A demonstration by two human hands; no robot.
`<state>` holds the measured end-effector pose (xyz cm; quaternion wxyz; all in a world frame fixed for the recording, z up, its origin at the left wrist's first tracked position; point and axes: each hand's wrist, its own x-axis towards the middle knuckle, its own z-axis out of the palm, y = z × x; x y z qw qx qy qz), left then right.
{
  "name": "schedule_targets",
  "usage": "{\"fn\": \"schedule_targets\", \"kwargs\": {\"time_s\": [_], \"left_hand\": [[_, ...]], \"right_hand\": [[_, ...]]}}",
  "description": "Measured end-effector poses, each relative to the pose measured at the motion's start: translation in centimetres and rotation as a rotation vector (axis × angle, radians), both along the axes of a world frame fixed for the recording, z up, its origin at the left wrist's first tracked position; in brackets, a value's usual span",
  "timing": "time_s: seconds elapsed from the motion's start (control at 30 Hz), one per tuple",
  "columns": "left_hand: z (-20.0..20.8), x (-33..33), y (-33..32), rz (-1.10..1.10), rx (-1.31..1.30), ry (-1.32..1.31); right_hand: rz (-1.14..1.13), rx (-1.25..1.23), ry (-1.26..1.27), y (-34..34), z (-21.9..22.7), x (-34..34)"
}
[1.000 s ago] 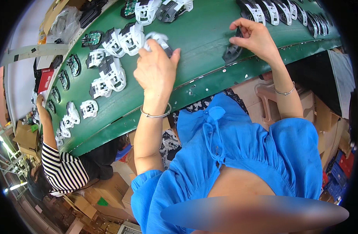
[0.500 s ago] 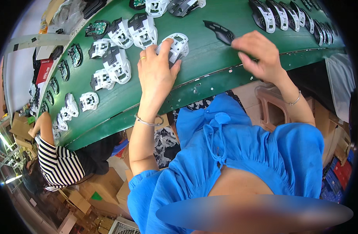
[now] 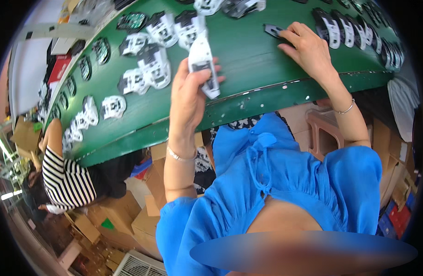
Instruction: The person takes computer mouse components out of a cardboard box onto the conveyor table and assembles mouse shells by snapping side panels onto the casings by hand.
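White and black plastic shows in the part (image 3: 202,64) that the left hand (image 3: 189,94) lifts clear of the green belt (image 3: 248,60): the fingers are wrapped round its lower end and the thumb presses its side, so the piece stands upright and a little tilted, above the belt's near edge. It is long and narrow, mostly white, with a dark window in the middle.

The right hand (image 3: 310,48) lies flat on the belt further right, fingers only slightly spread, the fingertips resting on a small black flat piece (image 3: 273,31) that lies on the green surface. A thin bracelet sits at each wrist.

The belt is a broad green surface that curves across the upper part of the view, its front lip darker and scuffed with pale flecks. Rows of white-and-black parts (image 3: 151,69) lie on it to the left, and a line of dark ones (image 3: 345,32) runs off to the right. At the left edge a person in a striped top (image 3: 66,181) leans toward the belt. Below it stand brown cardboard boxes (image 3: 149,216) and a pinkish plastic stool (image 3: 324,129).
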<state>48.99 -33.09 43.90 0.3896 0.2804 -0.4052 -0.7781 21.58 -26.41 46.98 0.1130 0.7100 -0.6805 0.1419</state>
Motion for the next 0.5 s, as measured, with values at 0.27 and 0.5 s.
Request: {"fn": "schedule_targets", "kwargs": {"time_s": [0.27, 0.5], "left_hand": [[-0.3, -0.5, 1.3, -0.126, 0.229, 0.191], [2.3, -0.9, 2.3, -0.223, 0.122, 0.069]], "right_hand": [[0.739, -0.391, 0.105, 0.4, 5.1, 4.3], [0.946, -0.347, 0.15, -1.6, 5.9, 8.4]]}}
